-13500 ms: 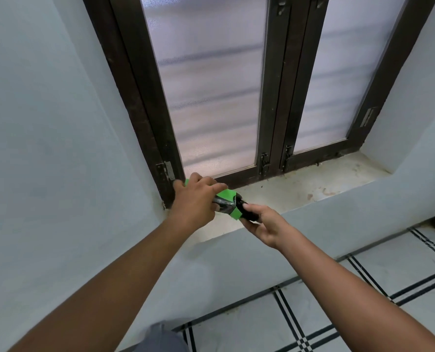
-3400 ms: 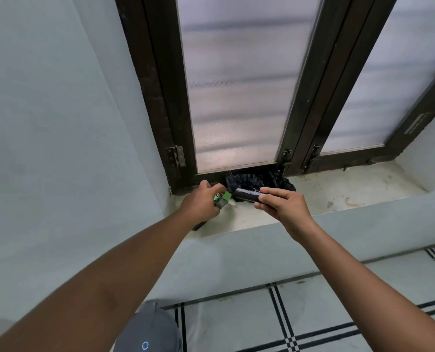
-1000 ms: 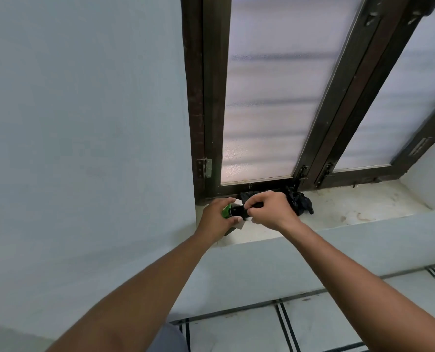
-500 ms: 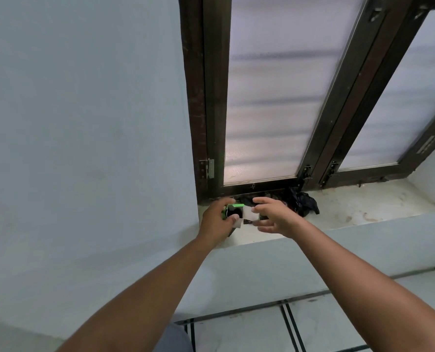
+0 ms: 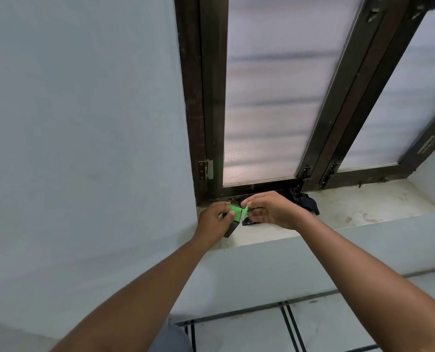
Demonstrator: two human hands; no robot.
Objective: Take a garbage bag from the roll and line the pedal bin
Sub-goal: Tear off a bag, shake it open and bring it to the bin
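Observation:
My left hand [image 5: 212, 222] grips a small green package [image 5: 235, 212] of the garbage bag roll just above the left end of the window sill [image 5: 363, 207]. A dark end of the package sticks out below my fingers. My right hand [image 5: 274, 209] pinches the package's green flap from the right side. A crumpled black garbage bag [image 5: 304, 201] lies on the sill behind my right hand, against the window frame. The roll itself is hidden. At the bottom edge, between my forearms, shows a grey sliver of the pedal bin [image 5: 172, 339].
A dark wooden window frame [image 5: 201, 97] with frosted panes rises behind the sill. A plain wall fills the left. White floor tiles with black lines [image 5: 290, 326] lie below the sill ledge.
My right hand let go of the dark roll end, opened briefly, and now pinches the green flap. The left hand kept hold of the package in the same spot.

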